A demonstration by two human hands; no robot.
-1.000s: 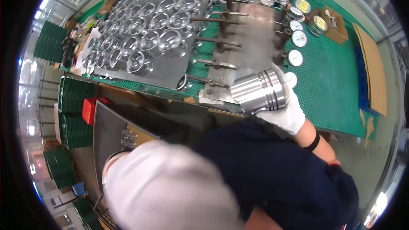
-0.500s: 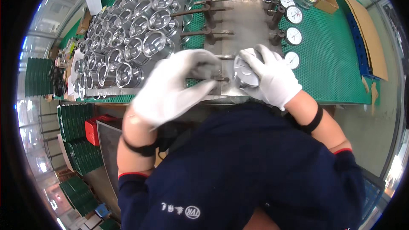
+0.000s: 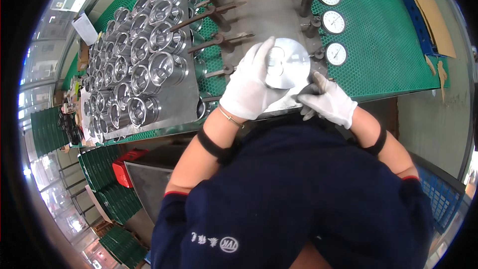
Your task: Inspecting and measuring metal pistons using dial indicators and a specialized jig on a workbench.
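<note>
My left hand (image 3: 249,85), in a white glove, grips a shiny metal piston (image 3: 296,65) by its left side. The piston's round crown, with shallow recesses, faces up toward me. Close to its lower right edge is my right hand (image 3: 332,103), also gloved, with fingers curled together and dark, soiled fingertips; whatever they may hold is hidden. Both hands are over the near end of a metal plate (image 3: 269,12). Dial gauges (image 3: 333,22) on dark posts line the plate's right side, and posts with rods (image 3: 219,18) line its left.
Several rows of pistons (image 3: 168,68), open ends up, stand on a metal sheet (image 3: 172,105) at the left. Green mesh matting (image 3: 378,55) covers the bench. Flat cardboard (image 3: 428,15) leans at the right, green crates (image 3: 102,162) are stacked lower left, and a blue basket (image 3: 440,197) sits lower right.
My left hand has moved right and taken hold of the piston. My right hand has shifted from the piston's top to its lower right edge. The crown is turned up more. The view has shifted.
</note>
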